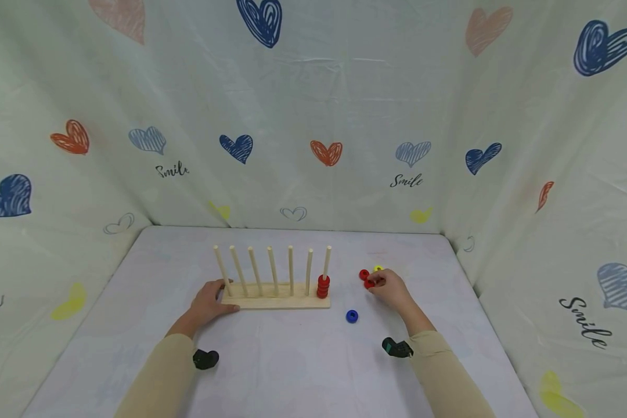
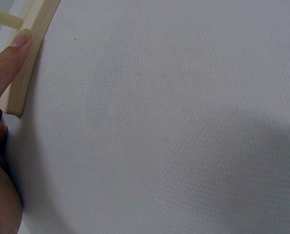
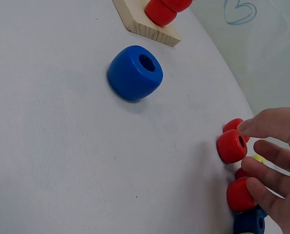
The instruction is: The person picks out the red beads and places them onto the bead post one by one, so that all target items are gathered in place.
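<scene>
A wooden peg board (image 1: 277, 303) with a row of upright pegs stands mid-table. My left hand (image 1: 209, 301) grips its left end, the thumb (image 2: 10, 56) on the front edge of the base. Red beads (image 1: 323, 287) are stacked on the rightmost peg. To the right of the board, my right hand (image 1: 391, 289) reaches down over loose beads. Its thumb tip is right at a red bead (image 3: 231, 146), with the other fingers loosely bent and spread beside it. Another red bead (image 3: 240, 195) sits by the lower fingers, and a yellow bead (image 1: 378, 268) is partly hidden behind the hand.
A blue bead (image 1: 352, 316) lies alone between the board and my right forearm. Another blue bead (image 3: 249, 222) shows below the right fingers. Black devices (image 1: 205, 359) are on both wrists. A heart-print curtain (image 1: 292, 116) hangs around the white table (image 1: 292, 371).
</scene>
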The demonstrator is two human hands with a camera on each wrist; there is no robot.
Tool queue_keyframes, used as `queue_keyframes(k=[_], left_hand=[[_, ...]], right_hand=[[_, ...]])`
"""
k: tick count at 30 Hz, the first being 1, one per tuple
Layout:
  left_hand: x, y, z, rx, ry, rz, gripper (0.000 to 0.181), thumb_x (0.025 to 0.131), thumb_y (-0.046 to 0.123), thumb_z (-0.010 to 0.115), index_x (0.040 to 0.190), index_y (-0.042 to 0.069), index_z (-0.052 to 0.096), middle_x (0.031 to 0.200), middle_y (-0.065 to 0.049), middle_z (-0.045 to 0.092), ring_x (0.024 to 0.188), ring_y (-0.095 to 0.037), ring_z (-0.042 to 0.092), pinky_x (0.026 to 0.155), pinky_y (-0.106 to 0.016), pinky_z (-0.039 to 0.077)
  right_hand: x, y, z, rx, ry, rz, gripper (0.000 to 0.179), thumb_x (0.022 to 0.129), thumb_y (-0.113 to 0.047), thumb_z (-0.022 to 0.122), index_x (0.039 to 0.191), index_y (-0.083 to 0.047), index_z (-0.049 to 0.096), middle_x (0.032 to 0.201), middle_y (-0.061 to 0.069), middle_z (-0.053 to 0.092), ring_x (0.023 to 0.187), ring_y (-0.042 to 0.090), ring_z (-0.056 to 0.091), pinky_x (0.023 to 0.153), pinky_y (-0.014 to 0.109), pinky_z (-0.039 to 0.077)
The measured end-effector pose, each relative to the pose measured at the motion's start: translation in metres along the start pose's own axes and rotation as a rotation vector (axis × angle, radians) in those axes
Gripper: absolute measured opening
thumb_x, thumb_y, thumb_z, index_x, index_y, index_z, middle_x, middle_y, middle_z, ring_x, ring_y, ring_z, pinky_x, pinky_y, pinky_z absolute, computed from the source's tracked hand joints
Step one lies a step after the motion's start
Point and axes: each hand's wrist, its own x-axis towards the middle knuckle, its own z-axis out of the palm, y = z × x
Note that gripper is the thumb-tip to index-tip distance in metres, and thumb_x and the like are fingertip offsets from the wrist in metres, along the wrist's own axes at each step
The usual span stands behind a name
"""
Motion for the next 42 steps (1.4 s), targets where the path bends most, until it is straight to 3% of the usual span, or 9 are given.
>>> queue_keyframes(k=[22, 33, 42], left_hand=[[0.001, -0.001, 0.001, 0.015, -0.007, -0.014, 0.083, 0.076, 0.033, 0.084, 0.138, -0.005, 0.043, 0.131, -0.03, 0.045, 0.119, -0.044, 0.043, 0.1, -0.059, 0.035], [0.003, -0.001, 0.002, 0.019, -0.01, -0.036, 0.082, 0.077, 0.032, 0.084, 0.139, -0.004, 0.043, 0.133, -0.029, 0.044, 0.121, -0.044, 0.042, 0.101, -0.059, 0.034], [0.001, 0.003, 0.0, 0.025, -0.008, -0.017, 0.082, 0.077, 0.033, 0.084, 0.138, -0.005, 0.044, 0.131, -0.029, 0.046, 0.119, -0.043, 0.044, 0.099, -0.059, 0.035]], right_hand=[[0.004, 0.01, 0.012, -0.012, 0.081, 0.024, 0.024, 0.081, -0.006, 0.078, 0.103, -0.003, 0.07, 0.091, 0.008, 0.056, 0.08, 0.022, 0.051, 0.063, 0.029, 0.046], [0.001, 0.012, 0.021, -0.026, 0.17, 0.004, 0.02, 0.079, -0.005, 0.079, 0.097, -0.005, 0.071, 0.088, 0.007, 0.055, 0.077, 0.022, 0.05, 0.063, 0.03, 0.043], [0.003, 0.014, 0.028, -0.077, 0.239, -0.008, 0.022, 0.079, -0.008, 0.08, 0.099, -0.004, 0.072, 0.088, 0.006, 0.057, 0.078, 0.021, 0.051, 0.066, 0.033, 0.043]])
